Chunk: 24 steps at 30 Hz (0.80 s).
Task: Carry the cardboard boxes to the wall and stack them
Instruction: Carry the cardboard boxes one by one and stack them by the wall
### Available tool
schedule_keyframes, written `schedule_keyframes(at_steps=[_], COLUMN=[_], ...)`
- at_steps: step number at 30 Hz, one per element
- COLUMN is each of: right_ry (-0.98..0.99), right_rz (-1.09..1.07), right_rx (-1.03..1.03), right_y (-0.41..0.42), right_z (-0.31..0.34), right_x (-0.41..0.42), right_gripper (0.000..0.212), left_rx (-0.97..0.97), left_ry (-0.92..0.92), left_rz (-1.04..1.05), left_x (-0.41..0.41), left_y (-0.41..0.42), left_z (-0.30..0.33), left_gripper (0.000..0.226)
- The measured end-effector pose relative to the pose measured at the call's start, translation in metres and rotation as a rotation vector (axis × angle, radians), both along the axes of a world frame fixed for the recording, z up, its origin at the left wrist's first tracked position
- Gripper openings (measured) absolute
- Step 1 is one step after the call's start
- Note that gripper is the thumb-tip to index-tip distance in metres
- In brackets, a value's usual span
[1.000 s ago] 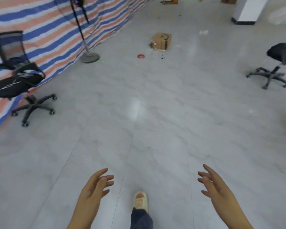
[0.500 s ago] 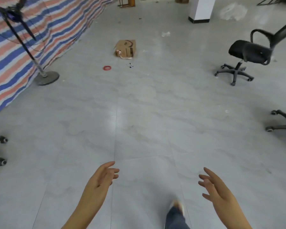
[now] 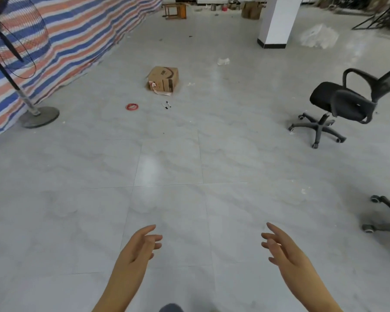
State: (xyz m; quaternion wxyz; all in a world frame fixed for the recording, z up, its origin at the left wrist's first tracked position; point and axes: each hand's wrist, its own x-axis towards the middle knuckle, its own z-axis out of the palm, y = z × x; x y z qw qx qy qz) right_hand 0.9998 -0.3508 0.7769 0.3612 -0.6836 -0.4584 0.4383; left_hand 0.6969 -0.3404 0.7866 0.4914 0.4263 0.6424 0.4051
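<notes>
Both hands reach forward over the grey tiled floor [image 3: 234,154] at the near edge of the view, holding nothing: the left hand [image 3: 136,252] has its fingers relaxed and slightly spread, and the right hand [image 3: 284,251] mirrors it with fingers loosely extended, the two well apart from each other. The cardboard box [image 3: 163,79] sits on the floor far ahead, a little left of centre, with a loose strip of paper or tape hanging at its near lower corner. Just near of the box lie two small markers [image 3: 166,105] and, to their left, a red ring [image 3: 131,106]. On the far left a standing fan [image 3: 16,64] rises from a round base in front of a blue, orange and white striped tarp [image 3: 77,34]. On the right stands a black office chair [image 3: 340,104], and the wheeled leg of another chair [image 3: 385,215] shows at the right edge. A white pillar [image 3: 277,21] stands at the far right, with a wooden stool [image 3: 175,11] far behind the box.
</notes>
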Motion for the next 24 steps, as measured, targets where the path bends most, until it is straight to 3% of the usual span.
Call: schedule_keyframes(at_steps=[11,24], right_ry=[0.016,0.130], right_rz=[-0.032,-0.122], right_rx=[-0.024,-0.011], right_y=[0.224,0.515], right_z=[-0.026,-0.010], right_x=[0.032,0.034], right_gripper=[0.034,0.025], left_rx=[-0.060,0.001], left_ry=[0.008,0.066], left_rz=[0.019,-0.091], left_x=[0.027,0.032], left_y=[0.223,0.540], left_z=[-0.024,0.009], left_gripper=[0.023,0.023])
